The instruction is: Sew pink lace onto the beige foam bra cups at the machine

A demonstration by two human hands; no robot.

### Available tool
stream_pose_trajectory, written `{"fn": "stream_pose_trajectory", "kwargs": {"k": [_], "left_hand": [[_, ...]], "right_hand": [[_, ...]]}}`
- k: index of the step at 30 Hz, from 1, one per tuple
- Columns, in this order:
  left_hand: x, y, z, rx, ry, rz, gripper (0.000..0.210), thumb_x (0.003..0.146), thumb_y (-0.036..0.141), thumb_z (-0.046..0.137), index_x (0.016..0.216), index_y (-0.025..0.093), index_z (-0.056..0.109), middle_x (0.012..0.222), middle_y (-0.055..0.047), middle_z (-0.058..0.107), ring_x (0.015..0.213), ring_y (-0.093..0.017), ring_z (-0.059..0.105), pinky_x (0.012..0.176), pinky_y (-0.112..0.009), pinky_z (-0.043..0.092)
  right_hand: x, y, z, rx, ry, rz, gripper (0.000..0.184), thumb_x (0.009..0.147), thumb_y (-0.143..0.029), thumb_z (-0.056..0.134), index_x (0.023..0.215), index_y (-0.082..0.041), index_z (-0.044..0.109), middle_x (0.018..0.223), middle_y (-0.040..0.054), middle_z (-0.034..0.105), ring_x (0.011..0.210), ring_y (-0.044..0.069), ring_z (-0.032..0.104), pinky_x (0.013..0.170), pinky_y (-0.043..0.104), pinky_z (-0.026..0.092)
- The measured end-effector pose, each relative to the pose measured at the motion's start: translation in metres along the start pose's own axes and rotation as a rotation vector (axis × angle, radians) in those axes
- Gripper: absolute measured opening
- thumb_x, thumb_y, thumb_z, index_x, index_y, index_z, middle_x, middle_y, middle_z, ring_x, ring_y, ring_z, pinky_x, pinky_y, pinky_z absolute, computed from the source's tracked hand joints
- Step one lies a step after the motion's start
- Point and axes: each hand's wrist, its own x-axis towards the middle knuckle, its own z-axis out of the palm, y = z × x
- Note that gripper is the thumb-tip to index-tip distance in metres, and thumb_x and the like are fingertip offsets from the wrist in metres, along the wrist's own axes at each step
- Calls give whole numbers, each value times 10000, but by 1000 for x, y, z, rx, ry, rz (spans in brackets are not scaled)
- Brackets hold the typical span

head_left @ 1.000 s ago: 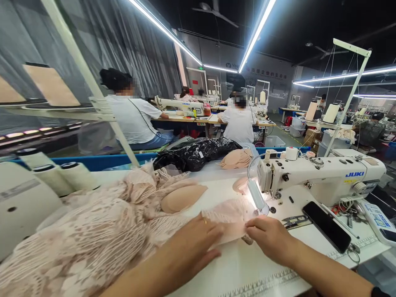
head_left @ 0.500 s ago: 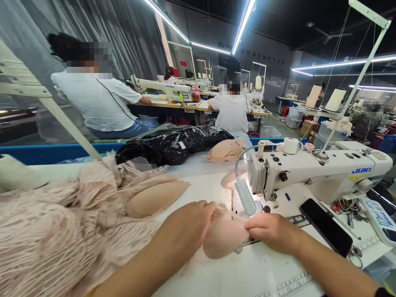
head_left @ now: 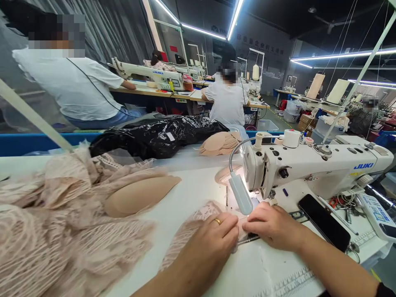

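In front of the sewing machine (head_left: 309, 169), my left hand (head_left: 216, 235), with a ring on one finger, is closed on a piece of pale pink lace fabric (head_left: 188, 231) that trails out behind it to the left. My right hand (head_left: 275, 227) lies close by on the right, beside the needle area, its fingertips pinched on the cloth's edge. The hands nearly touch. The lamp (head_left: 241, 194) lights this spot, hiding the needle. My left hand covers most of whatever lies under it. A beige bra pad (head_left: 142, 196) rests on the lace pile at left.
A heap of lace pieces (head_left: 62, 239) spreads over the left of the table. Behind lie a black plastic bag (head_left: 154, 136) and a stack of beige pads (head_left: 216, 142). A phone (head_left: 324, 222) lies right of my right hand. Co-workers sit at machines ahead.
The beige pad that showed between my hands is out of sight. My left hand has moved right and down, close to my right hand, and lace now lies flat behind it. The view has shifted.
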Motion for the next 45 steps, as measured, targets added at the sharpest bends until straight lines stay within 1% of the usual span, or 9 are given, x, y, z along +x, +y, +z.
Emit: {"fn": "stream_pose_trajectory", "kwargs": {"k": [3,9,17,27,30,35,38,41,45], "left_hand": [[1,0,-2,-27,19,17,299,940,-50,436,845,184,596,891,-58,664,825,-232,613,820,-399,526],[5,1,0,22,25,-5,280,972,3,444,867,195,619,829,-37,634,764,-233,573,828,-420,471],[6,4,25,0,203,-73,336,1021,44,388,833,207,613,750,-8,583,705,-208,506,874,-420,429],[7,-1,26,-21,246,-40,307,1072,128,416,935,230,671,905,-18,746,766,-206,589,960,-446,402],[8,-9,27,-69,221,-25,276,1069,130,443,1007,228,694,880,-10,745,771,-218,602,946,-442,400],[16,-29,17,-176,76,20,286,1089,166,430,981,229,688,948,-26,762,892,-238,657,986,-441,389],[25,-38,7,-219,-20,35,269,1088,168,447,1071,230,708,1012,-31,774,952,-242,671,991,-434,394],[32,-43,3,-250,-14,54,273,1093,175,444,1104,228,712,1054,-35,789,970,-249,673,986,-439,391],[35,-47,9,-281,9,71,270,1100,200,433,1080,240,699,1100,-30,796,983,-255,665,964,-437,379]], "right_hand": [[0,-3,-4,-36,-33,7,237,1016,-89,566,1058,-260,725,931,6,727,860,190,585,699,298,404],[-1,-3,-7,-25,-34,20,236,1017,-83,544,1053,-232,724,927,19,713,822,184,550,679,296,385],[-1,0,-6,-34,-44,38,257,1017,-71,512,1016,-229,715,853,22,674,775,184,516,646,286,385],[-1,0,-5,-21,32,30,283,952,-41,493,980,-217,713,852,31,671,762,195,484,642,284,394],[0,0,-2,-28,32,61,261,954,-51,514,1007,-218,708,852,34,665,766,198,495,635,284,386],[1,2,5,-84,30,113,262,893,-37,546,1005,-220,697,823,25,621,733,198,477,609,286,359],[1,4,9,-125,22,150,247,870,-40,552,963,-228,681,816,18,594,708,199,450,614,294,348],[0,7,12,-143,7,183,232,889,-40,547,948,-232,663,817,12,581,704,198,446,638,300,346],[-1,9,12,-133,-9,214,225,905,-36,559,961,-230,658,824,11,578,731,198,465,653,299,333]]}}
